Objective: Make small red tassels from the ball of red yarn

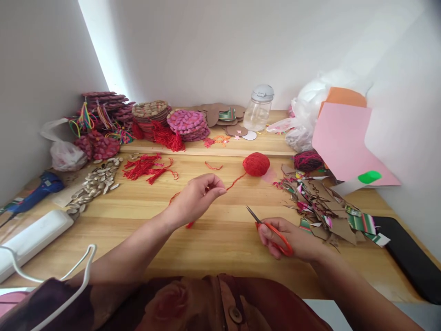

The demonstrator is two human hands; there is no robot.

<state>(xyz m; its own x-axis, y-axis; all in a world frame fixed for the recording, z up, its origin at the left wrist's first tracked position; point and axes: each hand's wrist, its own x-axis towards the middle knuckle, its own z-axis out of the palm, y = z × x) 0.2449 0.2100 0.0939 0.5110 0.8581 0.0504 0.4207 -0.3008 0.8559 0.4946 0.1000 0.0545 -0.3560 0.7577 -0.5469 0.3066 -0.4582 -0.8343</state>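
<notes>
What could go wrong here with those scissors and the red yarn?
The right hand holds scissors with bare blades, which might nick the left hand if brought to the strand close to its fingertips.

The red yarn ball sits loose, so a tug could roll it.

The right arm might brush the nearby scraps.

The scissors [280, 235] have plastic handles [288, 248] and metal blades [253, 214]; the yarn ball [256, 164] looks matt, the wooden table [220, 248] smooth.

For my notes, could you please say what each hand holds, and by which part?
The left hand pinches red yarn by its strand; the right hand holds scissors by their handles.
</notes>
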